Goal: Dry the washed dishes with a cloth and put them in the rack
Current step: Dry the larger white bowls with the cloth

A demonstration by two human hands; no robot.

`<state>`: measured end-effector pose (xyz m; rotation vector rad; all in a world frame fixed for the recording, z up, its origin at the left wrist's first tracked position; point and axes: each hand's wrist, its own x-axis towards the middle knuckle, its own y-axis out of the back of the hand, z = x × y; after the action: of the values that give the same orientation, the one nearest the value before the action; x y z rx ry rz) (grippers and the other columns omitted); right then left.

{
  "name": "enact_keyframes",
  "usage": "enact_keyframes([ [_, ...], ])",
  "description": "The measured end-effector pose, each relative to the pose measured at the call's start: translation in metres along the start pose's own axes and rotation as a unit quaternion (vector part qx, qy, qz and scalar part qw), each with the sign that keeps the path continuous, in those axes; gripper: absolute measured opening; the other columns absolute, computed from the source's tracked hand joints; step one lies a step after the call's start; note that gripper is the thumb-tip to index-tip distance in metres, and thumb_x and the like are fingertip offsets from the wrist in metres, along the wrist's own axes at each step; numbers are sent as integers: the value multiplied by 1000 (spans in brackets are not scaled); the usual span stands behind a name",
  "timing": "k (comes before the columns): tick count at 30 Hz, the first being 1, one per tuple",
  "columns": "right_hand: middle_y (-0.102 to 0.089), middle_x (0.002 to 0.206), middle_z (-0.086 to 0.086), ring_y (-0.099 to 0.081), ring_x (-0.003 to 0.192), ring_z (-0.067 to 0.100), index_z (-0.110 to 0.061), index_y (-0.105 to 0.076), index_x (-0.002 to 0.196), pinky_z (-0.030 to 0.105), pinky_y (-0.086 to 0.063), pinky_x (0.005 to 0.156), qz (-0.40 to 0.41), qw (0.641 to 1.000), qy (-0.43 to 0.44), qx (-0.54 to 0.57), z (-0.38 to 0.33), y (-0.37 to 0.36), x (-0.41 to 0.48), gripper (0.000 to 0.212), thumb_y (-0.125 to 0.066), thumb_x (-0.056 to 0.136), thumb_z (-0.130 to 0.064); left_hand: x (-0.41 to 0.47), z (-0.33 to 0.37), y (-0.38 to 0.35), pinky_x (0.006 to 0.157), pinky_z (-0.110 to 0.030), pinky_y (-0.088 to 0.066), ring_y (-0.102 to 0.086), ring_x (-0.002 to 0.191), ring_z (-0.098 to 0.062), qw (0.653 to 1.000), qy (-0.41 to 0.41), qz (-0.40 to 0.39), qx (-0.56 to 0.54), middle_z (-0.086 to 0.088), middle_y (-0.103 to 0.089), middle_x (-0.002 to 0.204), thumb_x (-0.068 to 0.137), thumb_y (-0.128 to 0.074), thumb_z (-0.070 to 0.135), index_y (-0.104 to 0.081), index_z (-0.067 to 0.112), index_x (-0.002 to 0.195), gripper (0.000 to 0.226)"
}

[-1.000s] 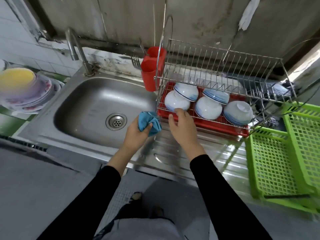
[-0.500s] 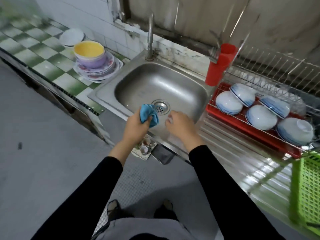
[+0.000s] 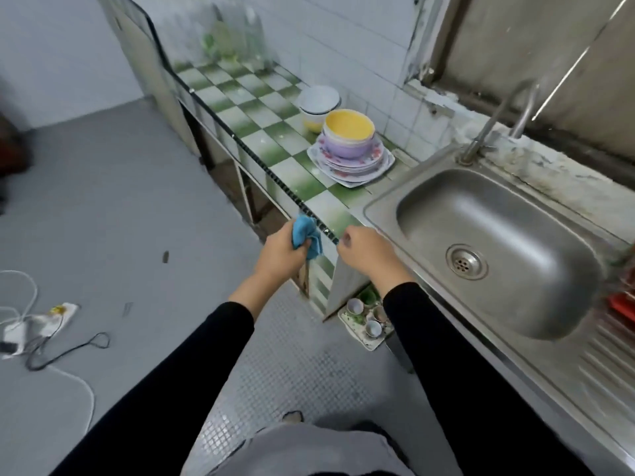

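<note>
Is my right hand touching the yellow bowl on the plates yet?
Apart. The head view shows the right hand at the front edge of the counter, with bare checkered tiles between it and the yellow bowl on the stacked plates.

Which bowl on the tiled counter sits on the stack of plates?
The purple bowl with the yellow inside; the white bowl stands behind it, off the plates.
</note>
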<state>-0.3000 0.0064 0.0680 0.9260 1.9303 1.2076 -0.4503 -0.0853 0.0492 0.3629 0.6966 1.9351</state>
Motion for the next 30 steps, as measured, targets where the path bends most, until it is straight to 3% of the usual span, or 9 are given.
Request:
enact_keyframes([
  [7,-66,110,12,-61,100,33,-11,-61,110,33,-42,75,-25,999,27,-14,-59,-18,61,26,-45,99,-28,37,-46,52,81,-24,-39,-59,102,-18,1000,11,22,-10,-2,-65,115,91,-59,10,-56,16,125,35],
  [13,-64,104,7,-53,86,27,-16,-58,98,30,-40,72,-36,999,20,-10,-80,-27,130,17,-47,98,-28,94,-70,69,83,-26,-41,-56,98,-13,999,19,18,-38,6,-60,112,93,-57,12,-54,20,127,34],
  [23,-65,105,12,-60,101,33,-11,-60,101,34,-43,76,-7,1000,-12,28,-88,-5,301,17,-49,97,-23,274,-74,85,89,-35,-49,-60,101,-20,999,24,12,-47,3,-63,108,92,-59,15,-57,20,122,30],
  [27,-66,101,14,-61,97,35,-12,-55,92,34,-43,74,10,999,-25,42,-83,8,364,13,-48,96,-21,347,-62,89,83,-27,-42,-56,98,-17,999,14,6,-41,2,-61,109,94,-59,16,-56,17,126,32],
  [30,-67,104,13,-60,99,35,-6,-61,102,36,-46,78,30,998,-31,49,-77,18,401,21,-48,97,-22,394,-55,89,80,-24,-38,-55,96,-15,999,3,0,-44,4,-61,108,94,-59,16,-56,17,126,32],
])
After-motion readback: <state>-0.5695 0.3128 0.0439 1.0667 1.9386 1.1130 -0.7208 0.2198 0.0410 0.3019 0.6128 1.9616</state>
